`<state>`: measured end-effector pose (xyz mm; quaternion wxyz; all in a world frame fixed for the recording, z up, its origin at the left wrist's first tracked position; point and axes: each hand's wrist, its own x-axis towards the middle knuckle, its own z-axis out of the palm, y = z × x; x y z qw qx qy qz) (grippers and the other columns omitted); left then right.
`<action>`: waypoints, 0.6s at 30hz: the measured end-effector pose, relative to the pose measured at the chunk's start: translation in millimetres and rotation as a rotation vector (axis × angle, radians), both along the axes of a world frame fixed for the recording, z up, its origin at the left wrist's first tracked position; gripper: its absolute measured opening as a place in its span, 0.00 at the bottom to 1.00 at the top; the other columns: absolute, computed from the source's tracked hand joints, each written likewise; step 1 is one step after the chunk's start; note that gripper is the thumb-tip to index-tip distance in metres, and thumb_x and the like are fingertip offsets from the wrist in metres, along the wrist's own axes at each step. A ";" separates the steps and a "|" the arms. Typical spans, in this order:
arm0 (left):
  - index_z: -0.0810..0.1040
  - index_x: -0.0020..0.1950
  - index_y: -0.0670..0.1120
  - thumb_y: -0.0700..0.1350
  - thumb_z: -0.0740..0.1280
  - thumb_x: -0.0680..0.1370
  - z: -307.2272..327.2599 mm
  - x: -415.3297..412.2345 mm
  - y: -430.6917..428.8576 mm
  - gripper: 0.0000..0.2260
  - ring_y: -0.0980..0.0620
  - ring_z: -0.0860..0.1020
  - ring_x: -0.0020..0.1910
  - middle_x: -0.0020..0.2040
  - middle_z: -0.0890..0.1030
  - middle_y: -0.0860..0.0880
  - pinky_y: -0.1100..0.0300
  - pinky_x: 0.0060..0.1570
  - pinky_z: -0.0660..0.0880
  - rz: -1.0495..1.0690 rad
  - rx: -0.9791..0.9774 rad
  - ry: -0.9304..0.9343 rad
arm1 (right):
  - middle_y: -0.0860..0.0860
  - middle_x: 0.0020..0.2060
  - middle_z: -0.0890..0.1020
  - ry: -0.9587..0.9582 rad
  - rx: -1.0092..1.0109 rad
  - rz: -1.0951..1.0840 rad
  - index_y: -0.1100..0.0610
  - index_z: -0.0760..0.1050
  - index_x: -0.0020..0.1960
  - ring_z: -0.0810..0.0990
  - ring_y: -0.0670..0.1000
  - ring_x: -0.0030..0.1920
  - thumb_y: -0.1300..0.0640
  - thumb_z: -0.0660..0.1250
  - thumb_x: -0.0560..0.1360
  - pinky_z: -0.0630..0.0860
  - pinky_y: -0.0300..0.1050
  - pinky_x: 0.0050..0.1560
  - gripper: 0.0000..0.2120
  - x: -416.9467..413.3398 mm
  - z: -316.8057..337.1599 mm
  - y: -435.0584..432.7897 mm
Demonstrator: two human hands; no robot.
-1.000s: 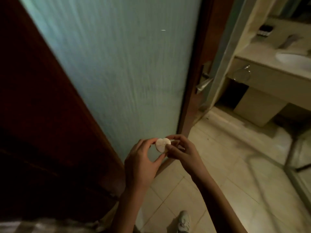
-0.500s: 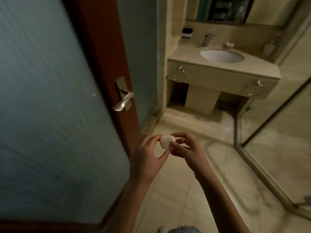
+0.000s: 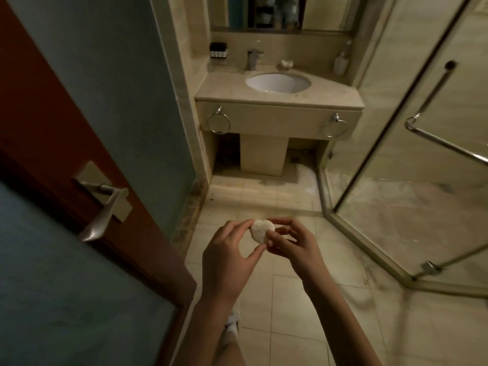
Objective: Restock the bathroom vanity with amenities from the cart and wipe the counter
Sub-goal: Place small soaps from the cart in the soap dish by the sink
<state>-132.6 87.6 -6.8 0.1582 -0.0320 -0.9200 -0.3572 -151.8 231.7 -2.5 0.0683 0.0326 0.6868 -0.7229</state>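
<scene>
Two hands meet above the tiled floor (image 3: 290, 307), the left hand (image 3: 227, 256) and right hand (image 3: 295, 243) both pinching a small pale heart-shaped soap (image 3: 261, 231) between fingertips. Ahead stands the vanity counter (image 3: 224, 92) with its white sink (image 3: 277, 84); an open door (image 3: 52, 143) is at left.

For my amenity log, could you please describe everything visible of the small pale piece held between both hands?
The small, pale, heart-shaped piece, perhaps soap, looks matte and faintly speckled, two rounded lobes up, point down. It faces the camera above the beige tiled floor. The left hand pinches its left edge, the right hand its right edge.
</scene>
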 end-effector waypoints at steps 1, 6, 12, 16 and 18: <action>0.79 0.61 0.49 0.50 0.77 0.68 -1.6 -10.9 -0.3 0.23 0.59 0.78 0.49 0.52 0.80 0.54 0.73 0.46 0.71 -0.009 -0.001 0.000 | 0.51 0.39 0.81 -0.004 0.001 -0.006 0.57 0.79 0.53 0.83 0.48 0.40 0.64 0.68 0.75 0.80 0.42 0.44 0.08 -9.9 -0.7 0.0; 0.79 0.61 0.49 0.50 0.77 0.68 7.1 -82.7 -13.4 0.23 0.58 0.77 0.50 0.54 0.81 0.54 0.73 0.46 0.70 -0.020 0.026 0.034 | 0.55 0.43 0.82 0.029 0.001 -0.035 0.57 0.77 0.55 0.84 0.49 0.42 0.62 0.68 0.76 0.80 0.42 0.44 0.09 -77.1 9.1 -13.5; 0.79 0.61 0.48 0.49 0.77 0.69 20.8 -175.3 -35.0 0.22 0.56 0.78 0.51 0.55 0.80 0.52 0.63 0.47 0.78 -0.066 0.053 0.096 | 0.54 0.41 0.81 0.064 -0.021 -0.064 0.58 0.78 0.55 0.83 0.49 0.40 0.63 0.68 0.75 0.80 0.41 0.43 0.09 -163.9 24.1 -34.1; 0.80 0.59 0.47 0.48 0.78 0.67 19.9 -228.8 -47.0 0.21 0.56 0.78 0.48 0.52 0.80 0.52 0.65 0.44 0.76 -0.098 0.027 0.124 | 0.53 0.40 0.81 0.072 -0.034 -0.114 0.56 0.78 0.54 0.83 0.50 0.41 0.62 0.69 0.75 0.80 0.43 0.44 0.08 -209.1 23.1 -45.2; 0.80 0.59 0.48 0.49 0.77 0.67 16.3 -247.7 -49.1 0.22 0.56 0.78 0.48 0.53 0.80 0.53 0.66 0.44 0.76 -0.113 0.025 0.112 | 0.53 0.41 0.81 0.066 -0.022 -0.145 0.55 0.78 0.54 0.83 0.49 0.41 0.62 0.69 0.75 0.80 0.42 0.44 0.08 -224.1 19.9 -47.8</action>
